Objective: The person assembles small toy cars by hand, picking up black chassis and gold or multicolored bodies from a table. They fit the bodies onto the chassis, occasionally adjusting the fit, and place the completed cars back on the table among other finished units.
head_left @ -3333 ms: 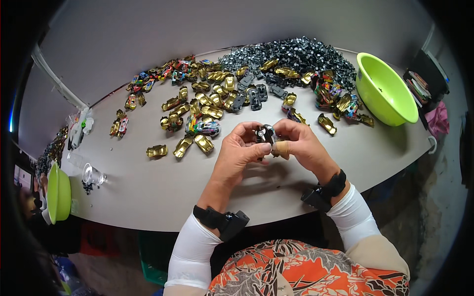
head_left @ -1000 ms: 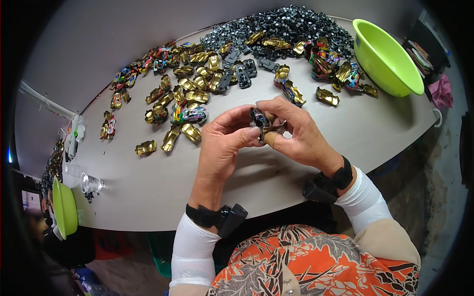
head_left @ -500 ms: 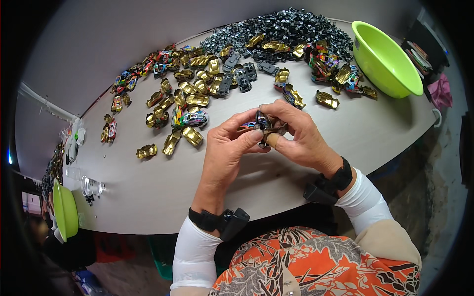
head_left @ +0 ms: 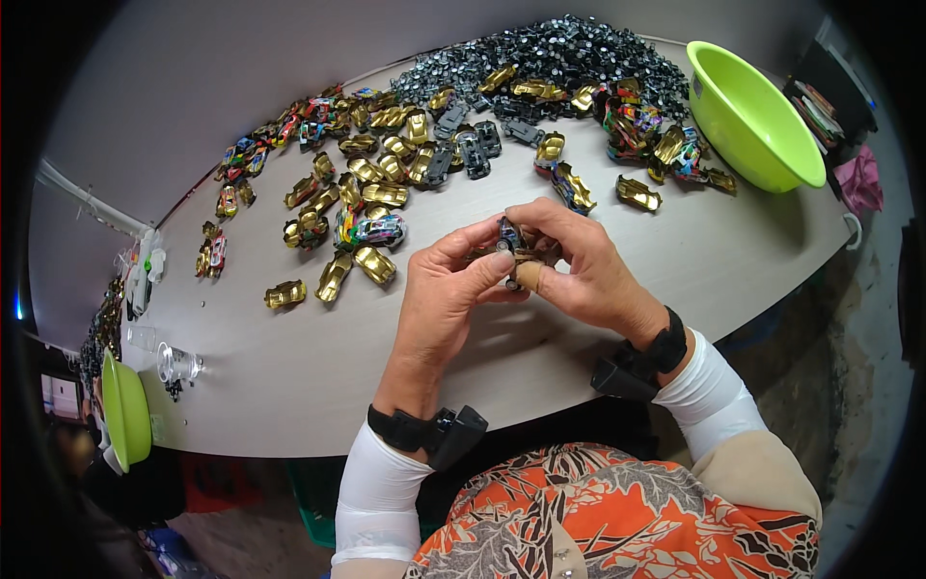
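Above the table's near middle, both my hands close round a small toy car (head_left: 511, 238) with dark parts and little wheels. My left hand (head_left: 451, 272) pinches it from the left, thumb across its side. From the right, my right hand (head_left: 584, 261) grips the same toy; a tan wrap covers one of its digits. Fingers hide most of the car, so its body colour is unclear. Left of my hands lie loose gold car bodies (head_left: 374, 264) and a multicoloured car body (head_left: 379, 230). Several dark chassis pieces (head_left: 473, 154) lie farther back.
A large heap of small dark wheel parts (head_left: 550, 68) spreads along the back of the table (head_left: 289, 386). One lime-green basin (head_left: 757, 116) stands at the back right, another green basin (head_left: 125, 410) at the left edge. Near that edge is a clear plastic cup (head_left: 176, 365).
The toy car has turned slightly between my fingers, and the colourful bit once showing at its left is now hidden. My hands stay in nearly the same place.
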Available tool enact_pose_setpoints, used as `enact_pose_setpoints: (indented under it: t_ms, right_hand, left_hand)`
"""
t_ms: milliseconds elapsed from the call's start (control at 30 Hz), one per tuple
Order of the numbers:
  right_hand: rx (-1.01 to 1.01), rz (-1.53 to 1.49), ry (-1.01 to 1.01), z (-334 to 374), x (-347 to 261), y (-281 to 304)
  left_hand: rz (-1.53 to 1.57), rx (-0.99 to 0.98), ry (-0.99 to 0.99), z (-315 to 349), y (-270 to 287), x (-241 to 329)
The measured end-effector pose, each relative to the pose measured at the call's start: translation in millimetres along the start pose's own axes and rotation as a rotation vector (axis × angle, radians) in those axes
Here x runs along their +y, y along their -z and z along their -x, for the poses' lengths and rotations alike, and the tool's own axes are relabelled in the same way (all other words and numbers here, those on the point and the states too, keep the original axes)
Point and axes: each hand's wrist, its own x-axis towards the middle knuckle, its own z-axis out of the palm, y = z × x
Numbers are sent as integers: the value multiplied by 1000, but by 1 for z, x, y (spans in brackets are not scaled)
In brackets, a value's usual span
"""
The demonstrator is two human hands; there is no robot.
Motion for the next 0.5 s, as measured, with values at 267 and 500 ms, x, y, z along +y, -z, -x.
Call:
enact_pose_setpoints:
  t_ms: [267,500]
  right_hand:
    - [23,-473,-328,-3,-3,8]
    - [15,-427,-320,-2,1,6]
  left_hand:
    - [165,-75,76,-4,7,5]
    - [281,-17,160,-5,10,3]
